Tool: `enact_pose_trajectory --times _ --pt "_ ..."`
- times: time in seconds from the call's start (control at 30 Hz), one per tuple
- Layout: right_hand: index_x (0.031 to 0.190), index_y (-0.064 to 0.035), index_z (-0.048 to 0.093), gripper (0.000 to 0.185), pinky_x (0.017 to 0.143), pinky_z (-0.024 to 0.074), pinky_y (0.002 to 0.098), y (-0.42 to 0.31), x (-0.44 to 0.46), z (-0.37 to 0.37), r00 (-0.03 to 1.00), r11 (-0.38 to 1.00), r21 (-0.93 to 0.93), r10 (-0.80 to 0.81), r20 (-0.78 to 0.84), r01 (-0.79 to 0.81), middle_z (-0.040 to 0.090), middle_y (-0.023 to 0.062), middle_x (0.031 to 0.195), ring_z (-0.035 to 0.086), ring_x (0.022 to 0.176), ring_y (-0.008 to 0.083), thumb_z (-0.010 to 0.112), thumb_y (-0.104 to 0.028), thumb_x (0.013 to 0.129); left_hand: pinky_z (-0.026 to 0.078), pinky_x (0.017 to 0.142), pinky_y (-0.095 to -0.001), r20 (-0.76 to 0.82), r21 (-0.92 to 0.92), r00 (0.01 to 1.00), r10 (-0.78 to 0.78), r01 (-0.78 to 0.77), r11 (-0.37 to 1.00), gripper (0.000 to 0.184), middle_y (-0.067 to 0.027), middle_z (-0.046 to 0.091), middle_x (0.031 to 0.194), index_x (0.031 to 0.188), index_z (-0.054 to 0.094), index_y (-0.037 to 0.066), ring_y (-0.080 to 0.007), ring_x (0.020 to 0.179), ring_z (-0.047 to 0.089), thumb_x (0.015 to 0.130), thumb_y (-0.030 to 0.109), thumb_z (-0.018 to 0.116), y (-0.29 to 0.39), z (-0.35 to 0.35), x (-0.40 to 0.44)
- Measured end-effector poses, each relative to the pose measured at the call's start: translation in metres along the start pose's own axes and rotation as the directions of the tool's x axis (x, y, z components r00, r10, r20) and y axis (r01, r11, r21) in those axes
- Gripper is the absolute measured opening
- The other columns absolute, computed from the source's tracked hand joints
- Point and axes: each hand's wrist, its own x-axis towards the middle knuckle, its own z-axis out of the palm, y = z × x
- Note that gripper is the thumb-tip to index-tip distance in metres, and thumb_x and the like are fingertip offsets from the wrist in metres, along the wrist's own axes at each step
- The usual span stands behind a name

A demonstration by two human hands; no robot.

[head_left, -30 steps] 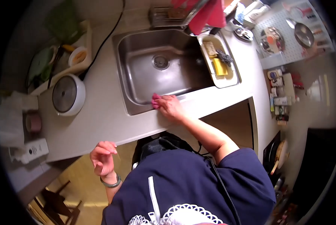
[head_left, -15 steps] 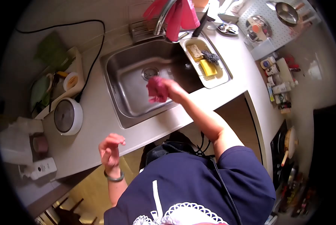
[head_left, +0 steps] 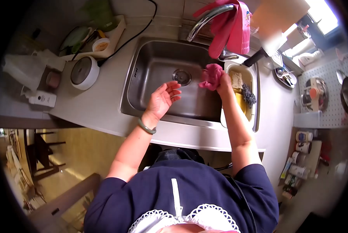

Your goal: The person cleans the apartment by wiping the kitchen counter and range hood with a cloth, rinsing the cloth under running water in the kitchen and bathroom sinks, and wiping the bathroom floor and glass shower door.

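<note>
While left hand (head_left: 161, 100) spreads fingers, right hand (head_left: 224, 83) grips pink cloth (head_left: 211, 77).

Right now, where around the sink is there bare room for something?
Bare counter lies between the round white appliance and the sink, and right of the sponge tray. The sink's left side is open beyond your left hand. It's crowded at the tray, beside your right hand and its pink cloth.

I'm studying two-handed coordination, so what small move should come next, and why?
Probably bring the left hand across to the bunched pink cloth: the right hand holds it above the sink, while the left is open, empty and apart from it.
</note>
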Motion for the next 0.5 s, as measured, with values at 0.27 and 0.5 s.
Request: enact_pose_trajectory --times 0.27,0.5 --pt "0.102 -0.004 0.043 0.021 0.039 0.0532 0.0409 -0.084 -0.01 0.025 0.935 0.921 -0.302 -0.306 -0.178 0.244 0.049 0.008 0.073 0.052 0.049 0.0205 0.042 -0.016 0.085 0.047 0.083 -0.0386 -0.197 -0.026 0.98 0.021 -0.026 0.999 0.034 -0.0096 0.062 0.109 0.112 0.056 0.005 -0.0234 0.097 0.059 0.09 0.03 0.053 -0.029 -0.012 0.031" --pt "0.074 -0.0078 0.052 0.029 0.047 0.0514 0.0498 -0.018 0.0 -0.026 0.969 0.981 0.03 -0.194 0.15 0.192 0.05 0.0108 0.062 0.054 0.054 0.0259 0.034 -0.024 0.089 0.044 0.088 -0.0418 -0.334 -0.084 0.942 0.033 -0.065 0.994 0.028 -0.0084 0.06 0.106 0.11 0.056 0.008 -0.0254 0.101 0.056 0.092 0.027 0.049 -0.043 -0.035 0.086"
